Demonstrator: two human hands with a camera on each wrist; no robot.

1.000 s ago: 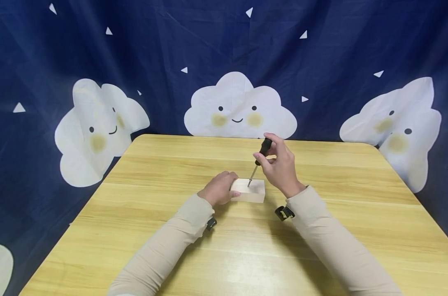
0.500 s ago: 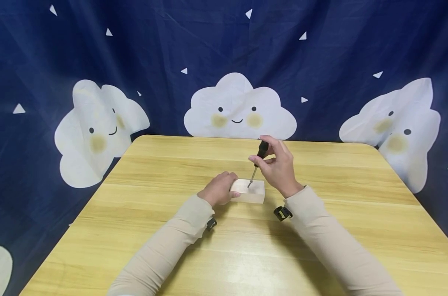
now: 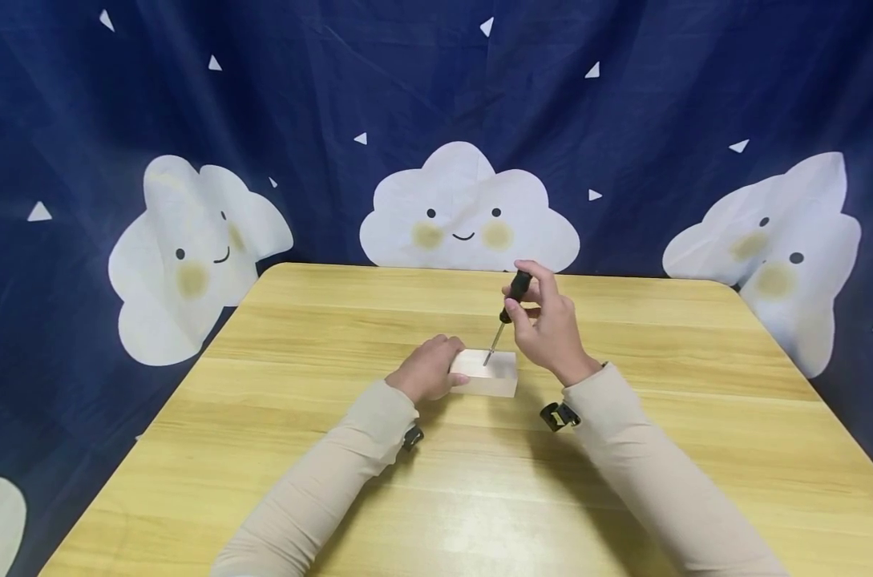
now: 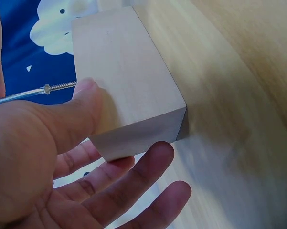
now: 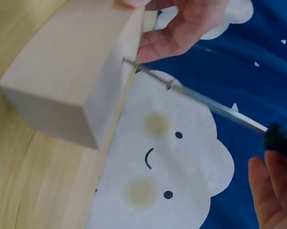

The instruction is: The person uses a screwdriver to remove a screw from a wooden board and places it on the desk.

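Note:
A pale wooden block [image 3: 485, 385] lies on the table, and my left hand [image 3: 427, 369] grips its left end, thumb on the near side and fingers round the far side. My right hand [image 3: 550, 328] holds a screwdriver [image 3: 516, 293] by its black handle, fingertips about it. The shaft leans, its top toward the right. At its tip a threaded screw [image 5: 153, 74] stands with its point at the block's top face and most of its thread showing. In the left wrist view the screw's head [image 4: 47, 89] meets the driver's tip.
The wood-grain table [image 3: 263, 449] spreads on all sides of the block. Behind it hangs a dark blue curtain [image 3: 321, 72] printed with white clouds and triangles. Each wrist bears a small black device, one [image 3: 560, 415] below the right cuff.
My right hand moved slightly left, then back to the right, its fingers shifting on the screwdriver handle. The left hand and the block stay in place.

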